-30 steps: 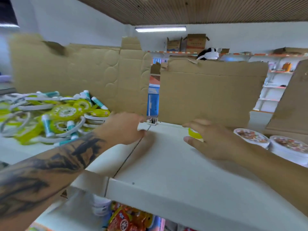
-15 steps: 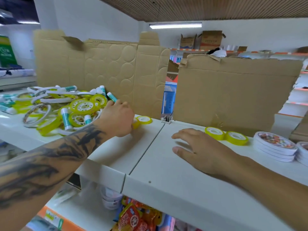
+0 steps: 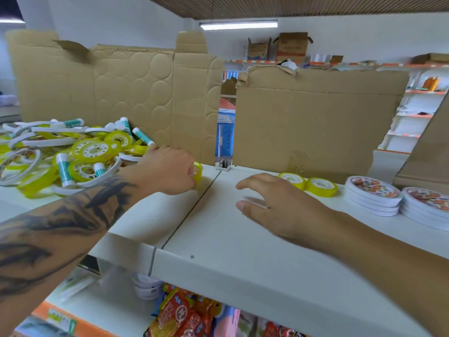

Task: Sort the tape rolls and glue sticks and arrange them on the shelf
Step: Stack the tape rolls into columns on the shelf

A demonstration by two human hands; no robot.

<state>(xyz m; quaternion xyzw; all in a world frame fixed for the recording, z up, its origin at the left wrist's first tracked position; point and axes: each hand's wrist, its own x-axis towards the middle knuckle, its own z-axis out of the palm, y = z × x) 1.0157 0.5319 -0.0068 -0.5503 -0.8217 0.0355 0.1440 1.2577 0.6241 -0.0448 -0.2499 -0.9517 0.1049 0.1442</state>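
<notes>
My right hand (image 3: 274, 206) hovers spread over the white metal shelf (image 3: 218, 239) at centre; my left hand (image 3: 167, 172) grips a small yellow tape roll (image 3: 198, 172); mixed tape-and-glue-stick pile (image 3: 73, 154) sits upper left.

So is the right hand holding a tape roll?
No. The right hand hovers open over the bare shelf, while the two yellow tape rolls sit just behind it.

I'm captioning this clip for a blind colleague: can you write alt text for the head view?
The left hand grips a small yellow tape roll on a white shelf, beside a mixed pile of tape rolls and glue sticks. The right hand hovers open near two sorted yellow rolls and stacked white rolls.
</notes>
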